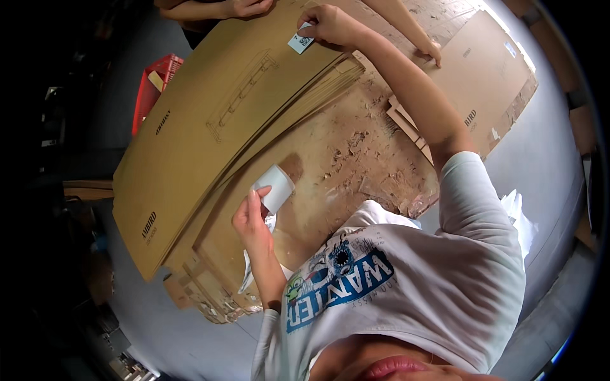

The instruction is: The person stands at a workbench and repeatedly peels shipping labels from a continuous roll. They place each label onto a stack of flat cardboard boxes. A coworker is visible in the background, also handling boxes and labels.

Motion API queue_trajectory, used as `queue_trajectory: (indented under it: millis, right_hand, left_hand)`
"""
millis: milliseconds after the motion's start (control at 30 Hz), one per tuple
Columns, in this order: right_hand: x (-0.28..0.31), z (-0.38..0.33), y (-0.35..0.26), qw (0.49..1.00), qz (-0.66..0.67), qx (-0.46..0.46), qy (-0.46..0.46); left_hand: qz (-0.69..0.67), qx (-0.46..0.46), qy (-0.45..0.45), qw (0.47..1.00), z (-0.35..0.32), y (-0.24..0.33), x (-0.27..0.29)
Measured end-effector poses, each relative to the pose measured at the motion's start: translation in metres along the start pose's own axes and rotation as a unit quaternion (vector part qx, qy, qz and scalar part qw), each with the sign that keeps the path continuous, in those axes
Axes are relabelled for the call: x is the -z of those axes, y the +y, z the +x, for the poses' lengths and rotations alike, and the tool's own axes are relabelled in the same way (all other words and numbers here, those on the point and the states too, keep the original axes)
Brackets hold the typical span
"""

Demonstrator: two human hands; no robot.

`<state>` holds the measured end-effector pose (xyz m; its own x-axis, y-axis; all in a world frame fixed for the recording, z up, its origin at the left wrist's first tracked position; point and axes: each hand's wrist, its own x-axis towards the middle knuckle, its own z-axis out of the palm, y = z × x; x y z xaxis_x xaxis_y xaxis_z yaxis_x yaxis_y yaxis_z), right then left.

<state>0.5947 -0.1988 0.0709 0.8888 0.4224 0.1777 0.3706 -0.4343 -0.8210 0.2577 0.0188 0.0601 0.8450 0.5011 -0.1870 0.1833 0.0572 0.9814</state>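
My left hand [251, 222] is closed around a roll of white labels [277, 189], thumb on its near side, low over the work surface. A strip of white backing paper hangs below that hand. My right hand [332, 26] reaches far forward with its fingers pinched on a small white label [301, 42] printed with a square code. The label lies at or just above the far end of a large flat brown carton [210, 127]; I cannot tell whether it is stuck down. Line drawings and dark print mark the carton, the top one of a stack.
Across the stack, a co-worker's hand [249, 6] is at the far edge; another hand [432, 53] touches a second flat carton [489, 82] at right. A red crate [152, 89] stands at far left. Torn cardboard scraps litter the worn board [343, 159] between the cartons.
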Motion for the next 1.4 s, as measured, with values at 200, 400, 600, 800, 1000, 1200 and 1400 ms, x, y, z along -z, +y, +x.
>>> queue_trajectory:
  millis: [200, 400, 600, 800, 1000, 1200, 1400]
  right_hand:
    - [-0.005, 0.0, -0.004, 0.999, -0.036, 0.011, -0.002]
    - [-0.008, 0.001, 0.003, 0.998, -0.051, 0.018, 0.007]
    - [-0.007, 0.001, 0.001, 0.995, -0.097, 0.031, 0.007]
    - [-0.007, 0.0, -0.003, 0.992, -0.117, 0.037, 0.007]
    - [-0.01, 0.003, 0.006, 0.99, -0.13, 0.061, 0.017]
    - [-0.012, -0.009, -0.01, 0.992, -0.121, 0.026, 0.024]
    - [-0.01, -0.003, -0.001, 0.989, -0.125, 0.067, 0.028]
  left_hand:
    - [0.015, 0.021, 0.006, 1.0, -0.003, -0.003, -0.001]
    - [0.005, 0.019, 0.008, 1.0, -0.002, -0.003, 0.0]
    - [0.014, 0.026, 0.001, 1.0, -0.004, 0.0, 0.002]
    - [0.008, 0.035, -0.001, 0.999, -0.003, -0.004, 0.005]
    - [0.016, 0.032, -0.007, 0.999, -0.001, -0.01, 0.006]
    - [0.01, 0.02, 0.009, 1.0, 0.0, -0.01, -0.002]
    - [0.013, 0.013, -0.003, 1.0, 0.003, -0.02, 0.005]
